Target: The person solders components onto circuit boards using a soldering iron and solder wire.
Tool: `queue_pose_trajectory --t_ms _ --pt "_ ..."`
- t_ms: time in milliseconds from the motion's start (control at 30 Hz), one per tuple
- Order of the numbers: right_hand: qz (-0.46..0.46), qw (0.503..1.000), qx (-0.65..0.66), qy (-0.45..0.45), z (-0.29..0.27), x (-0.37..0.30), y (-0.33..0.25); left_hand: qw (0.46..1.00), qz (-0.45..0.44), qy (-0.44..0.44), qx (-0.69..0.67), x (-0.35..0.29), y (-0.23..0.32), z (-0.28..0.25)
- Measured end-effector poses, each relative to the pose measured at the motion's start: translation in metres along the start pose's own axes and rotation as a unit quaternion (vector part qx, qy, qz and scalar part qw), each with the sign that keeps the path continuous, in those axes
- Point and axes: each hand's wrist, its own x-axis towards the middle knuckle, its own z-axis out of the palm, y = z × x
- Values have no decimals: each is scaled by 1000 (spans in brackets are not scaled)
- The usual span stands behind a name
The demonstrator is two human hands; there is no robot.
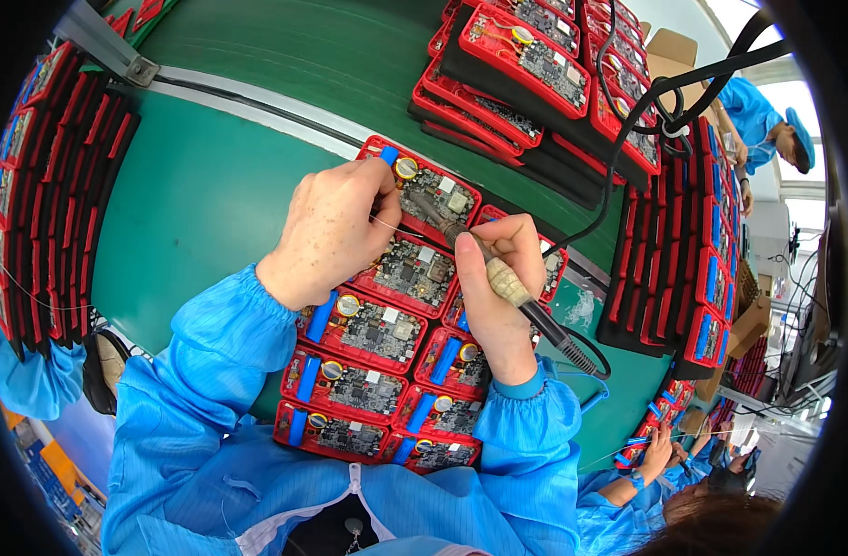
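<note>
My right hand (498, 301) grips a soldering iron (506, 281) like a pen, its tip angled up and left over the farthest circuit board (452, 199). This board sits in a red plastic housing with a blue cylindrical part and a yellow coin cell. Above its left side, my left hand (327, 227) is closed in a pinch on a thin solder wire (387, 225), which shows below the fingertips. Whether tip and board touch is too small to tell. Several similar red housings (378, 329) lie in two columns between my forearms, boards facing up.
Stacked red housings with black layers stand at left (49, 204), right (670, 250) and far right on the green belt (526, 69). A metal rail (248, 111) borders the green table (183, 213). A black cable (614, 157) hangs beside my right hand. Co-workers in blue (758, 116) are nearby.
</note>
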Motion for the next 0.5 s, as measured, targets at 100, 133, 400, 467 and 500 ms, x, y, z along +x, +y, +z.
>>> queue_pose_trajectory --t_ms 100,133,400,467,500 --pt "-5 1000 3 -2 1 1 0 1000 1 -1 1 1 0 0" --pt "-6 1000 3 -1 1 1 -1 1000 1 -3 2 1 0 0" --pt "11 998 38 48 -24 -10 -20 1000 -2 -6 1 -1 0 0" --pt "9 996 22 89 -41 -17 -24 1000 -1 -6 -2 -1 0 -2" --pt "15 994 8 107 -52 -23 -27 1000 6 -15 0 0 0 -4"
